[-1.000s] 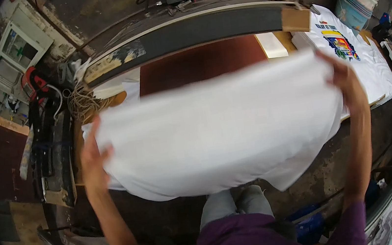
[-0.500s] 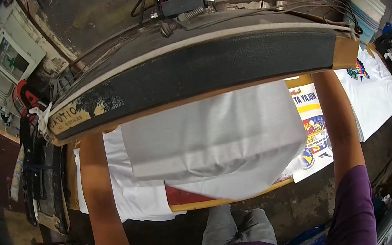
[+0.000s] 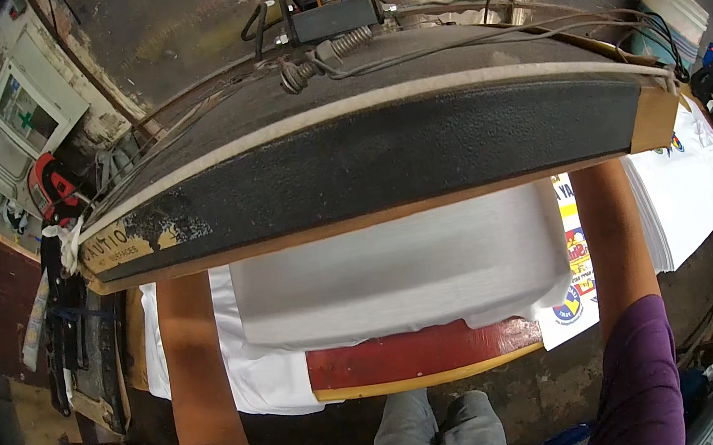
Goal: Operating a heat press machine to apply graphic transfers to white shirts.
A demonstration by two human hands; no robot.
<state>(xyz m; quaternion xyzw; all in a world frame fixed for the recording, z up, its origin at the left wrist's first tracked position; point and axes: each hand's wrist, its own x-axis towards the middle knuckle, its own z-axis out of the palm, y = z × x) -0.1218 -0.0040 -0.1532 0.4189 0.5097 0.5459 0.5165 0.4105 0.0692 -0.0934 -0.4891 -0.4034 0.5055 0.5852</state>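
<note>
Both forearms reach forward beneath the raised black heat press plate (image 3: 383, 151), which hides my two hands. Under it lies a smooth white cloth (image 3: 399, 271) on a dark red board (image 3: 423, 353) with a yellow edge. My left forearm (image 3: 199, 360) crosses another white garment (image 3: 278, 381) at the cloth's left side. By my right forearm (image 3: 617, 251), a printed sheet (image 3: 569, 311) with colourful logos sticks out from the cloth's right edge. What my fingers touch or hold cannot be seen.
A stack of white shirts (image 3: 691, 196) lies to the right. Cables (image 3: 477, 43) and a coil spring (image 3: 351, 43) sit on top of the plate. At far left are a white cabinet (image 3: 31, 108) and a black frame (image 3: 79, 340). White buckets (image 3: 672, 5) stand back right.
The cloth's near edge, which drooped over the board's front, has drawn back and smoothed out, baring more red board. The press plate appears slightly lower in view.
</note>
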